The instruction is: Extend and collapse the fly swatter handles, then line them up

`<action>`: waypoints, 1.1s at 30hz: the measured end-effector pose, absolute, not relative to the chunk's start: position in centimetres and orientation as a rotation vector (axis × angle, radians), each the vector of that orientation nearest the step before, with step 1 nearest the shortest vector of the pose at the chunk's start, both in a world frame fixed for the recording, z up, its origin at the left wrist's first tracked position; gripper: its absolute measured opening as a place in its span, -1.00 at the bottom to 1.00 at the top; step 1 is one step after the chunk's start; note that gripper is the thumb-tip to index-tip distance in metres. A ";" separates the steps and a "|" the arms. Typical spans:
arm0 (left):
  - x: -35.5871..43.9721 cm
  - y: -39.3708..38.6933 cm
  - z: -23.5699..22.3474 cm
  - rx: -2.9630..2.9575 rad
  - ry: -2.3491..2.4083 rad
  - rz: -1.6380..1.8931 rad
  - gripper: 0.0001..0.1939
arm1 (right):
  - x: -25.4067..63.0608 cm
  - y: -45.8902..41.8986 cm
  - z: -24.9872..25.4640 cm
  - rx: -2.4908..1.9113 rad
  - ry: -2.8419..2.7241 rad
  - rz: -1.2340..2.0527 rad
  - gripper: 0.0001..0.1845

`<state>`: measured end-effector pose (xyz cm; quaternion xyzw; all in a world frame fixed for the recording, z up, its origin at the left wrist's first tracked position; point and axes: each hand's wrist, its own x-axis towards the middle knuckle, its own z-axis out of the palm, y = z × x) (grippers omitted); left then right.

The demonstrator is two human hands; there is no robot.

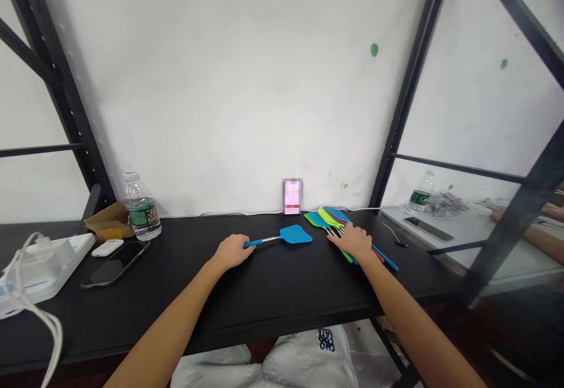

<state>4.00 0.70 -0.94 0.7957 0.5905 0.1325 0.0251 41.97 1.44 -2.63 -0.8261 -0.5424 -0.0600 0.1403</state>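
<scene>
While the left hand [232, 251] closes around the handle end of the blue fly swatter [296, 234], the swatter's flat head points away to the right of that grip, above the black table [264, 282]. The right hand [356, 242] lies over the handles of a fanned bunch of swatters [328, 216] in green, yellow, blue and red; their heads spread beyond its fingers and handle ends stick out past the palm. Whether that hand pinches any handle, I cannot tell. Between the two hands, toward the wall, stands a phone [292, 196].
</scene>
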 end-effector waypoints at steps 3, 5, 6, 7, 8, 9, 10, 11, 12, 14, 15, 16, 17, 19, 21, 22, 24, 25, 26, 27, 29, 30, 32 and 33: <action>4.0 0.8 -1.1 2.459 1.822 0.410 -0.69 | 41.8 1.4 -2.6 -2.391 -1.575 -0.222 -0.08; 3.9 0.9 -1.2 2.457 1.821 0.411 -0.68 | 41.7 1.4 -2.6 -2.392 -1.583 -0.253 -0.13; 3.8 1.0 -1.2 2.457 1.822 0.413 -0.68 | 41.7 1.4 -2.6 -2.392 -1.585 -0.262 -0.15; 3.8 1.0 -1.2 2.457 1.821 0.414 -0.68 | 41.7 1.4 -2.6 -2.391 -1.591 -0.264 -0.17; 3.8 1.1 -1.3 2.457 1.820 0.415 -0.68 | 41.7 1.5 -2.6 -2.390 -1.596 -0.259 -0.19; 3.7 1.1 -1.3 2.457 1.818 0.417 -0.68 | 41.6 1.5 -2.6 -2.390 -1.599 -0.249 -0.20; 3.7 1.1 -1.3 2.458 1.815 0.420 -0.68 | 41.6 1.5 -2.6 -2.391 -1.598 -0.241 -0.21; 3.7 1.1 -1.3 2.460 1.811 0.423 -0.68 | 41.6 1.5 -2.6 -2.392 -1.597 -0.235 -0.21; 3.7 1.1 -1.2 2.458 1.809 0.423 -0.68 | 41.6 1.5 -2.6 -2.393 -1.593 -0.232 -0.22; 3.8 1.0 -1.2 2.455 1.808 0.426 -0.68 | 41.5 1.5 -2.5 -2.393 -1.587 -0.236 -0.23; 3.8 1.0 -1.2 2.454 1.810 0.427 -0.69 | 41.5 1.5 -2.5 -2.392 -1.587 -0.240 -0.23; 3.9 1.0 -1.2 2.452 1.814 0.429 -0.69 | 41.5 1.5 -2.5 -2.389 -1.587 -0.241 -0.23; 3.9 1.0 -1.2 2.451 1.819 0.428 -0.69 | 41.5 1.4 -2.5 -2.389 -1.587 -0.239 -0.24; 3.9 1.0 -1.2 2.451 1.822 0.424 -0.70 | 41.5 1.5 -2.5 -2.393 -1.581 -0.224 -0.23; 3.9 1.0 -1.2 2.455 1.817 0.418 -0.69 | 41.6 1.5 -2.6 -2.399 -1.575 -0.212 -0.24; 3.9 1.0 -1.1 2.456 1.814 0.415 -0.69 | 41.6 1.5 -2.6 -2.397 -1.574 -0.218 -0.24; 4.0 0.9 -1.1 2.452 1.812 0.411 -0.69 | 41.6 1.5 -2.8 -2.383 -1.580 -0.242 -0.24; 4.0 0.8 -1.0 2.449 1.814 0.410 -0.68 | 41.7 1.5 -2.8 -2.374 -1.582 -0.255 -0.24; 4.0 0.8 -1.0 2.444 1.817 0.409 -0.68 | 41.6 1.5 -2.9 -2.367 -1.583 -0.266 -0.25; 4.0 0.8 -1.0 2.442 1.818 0.409 -0.69 | 41.6 1.5 -2.9 -2.361 -1.582 -0.274 -0.26; 4.0 0.7 -1.0 2.448 1.817 0.404 -0.69 | 41.6 1.5 -2.9 -2.356 -1.571 -0.283 -0.28; 4.0 0.7 -1.0 2.455 1.815 0.401 -0.69 | 41.6 1.4 -2.9 -2.354 -1.566 -0.285 -0.29; 3.9 0.8 -1.0 2.469 1.809 0.399 -0.68 | 41.6 1.4 -2.8 -2.355 -1.557 -0.288 -0.31; 3.9 0.8 -1.1 2.472 1.808 0.399 -0.68 | 41.6 1.3 -2.7 -2.358 -1.549 -0.289 -0.32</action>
